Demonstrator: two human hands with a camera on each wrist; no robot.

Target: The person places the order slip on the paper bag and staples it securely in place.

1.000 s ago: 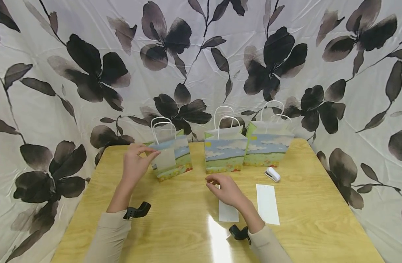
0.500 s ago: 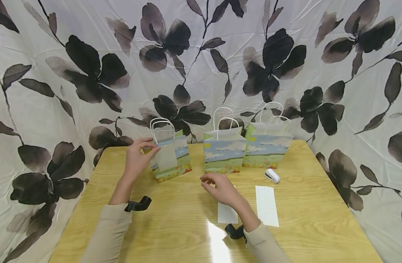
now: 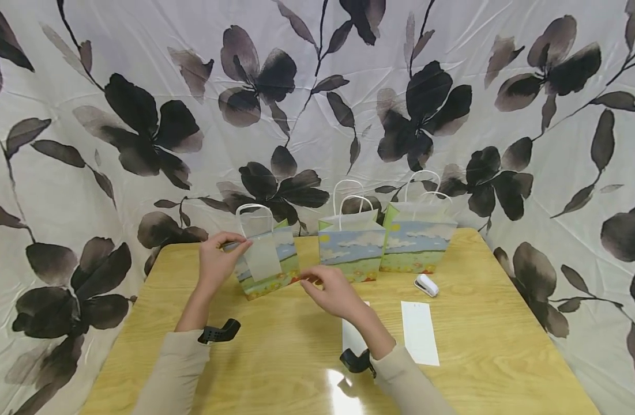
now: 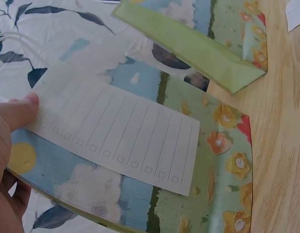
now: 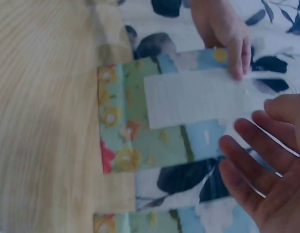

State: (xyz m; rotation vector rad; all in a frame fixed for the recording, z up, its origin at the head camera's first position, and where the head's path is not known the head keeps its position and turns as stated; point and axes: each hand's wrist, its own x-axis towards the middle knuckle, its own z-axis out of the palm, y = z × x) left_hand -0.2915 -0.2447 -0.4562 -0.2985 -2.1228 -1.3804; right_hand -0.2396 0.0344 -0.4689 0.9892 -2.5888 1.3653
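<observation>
Left paper bag: this landscape-printed bag (image 3: 290,259) stands tilted at the person's left on the wooden table (image 3: 275,357), its white handles up.
Lined slip: the pale slip (image 3: 263,257) lies against the bag's front panel, over part of the printed sky and hill.
Left hand: this hand (image 3: 218,262) pinches the slip at the bag's upper edge and covers that corner of the bag.
Right hand: this hand (image 3: 330,291) is apart from the left, its fingers loosely bent and gripping nothing, near the bag's lower corner; whether a fingertip touches it cannot be told.
Neighbouring bags: the middle bag (image 3: 350,253) and the right bag (image 3: 418,248) stand side by side, a gap away from the left one.
Loose papers: one white sheet (image 3: 350,337) is partly hidden under the right forearm; another sheet (image 3: 420,334) lies uncovered beside it.
White stapler: this small device (image 3: 426,285) rests before the right bag, seen only in the head view.
Backdrop: a floral cloth (image 3: 166,29) hangs behind the table.
Left wrist view: ruled lines and a row of little boxes show on the slip.
Right wrist view: those boxes are lost in blur, but the right hand's separate fingers show.
</observation>
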